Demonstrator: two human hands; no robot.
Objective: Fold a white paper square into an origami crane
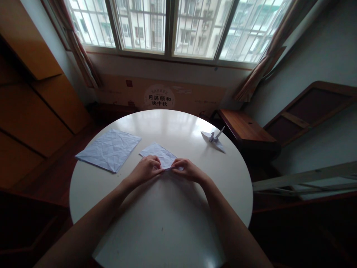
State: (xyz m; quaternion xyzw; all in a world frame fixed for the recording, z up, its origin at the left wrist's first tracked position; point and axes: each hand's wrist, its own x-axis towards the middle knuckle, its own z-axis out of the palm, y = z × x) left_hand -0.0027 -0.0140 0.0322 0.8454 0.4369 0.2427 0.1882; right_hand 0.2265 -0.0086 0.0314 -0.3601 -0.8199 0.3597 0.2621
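A creased piece of white paper (164, 155) lies at the middle of the table, its near edge pinched between both hands. My left hand (148, 168) is closed on the left part of that edge, thumb and fingers together. On the right part, my right hand (187, 169) grips the same edge with curled fingers. The fingers hide some of the paper's near side. Left of the hands rests a larger creased sheet of paper (110, 149). Far to the right stands a folded paper crane (214, 138), touched by neither hand.
The round white table (161, 230) has a glossy top. Beyond its right edge is a wooden bench-like piece (245, 126). A printed board (195, 95) leans below the barred window (145, 26). An orange-brown cabinet (52, 108) stands at the left.
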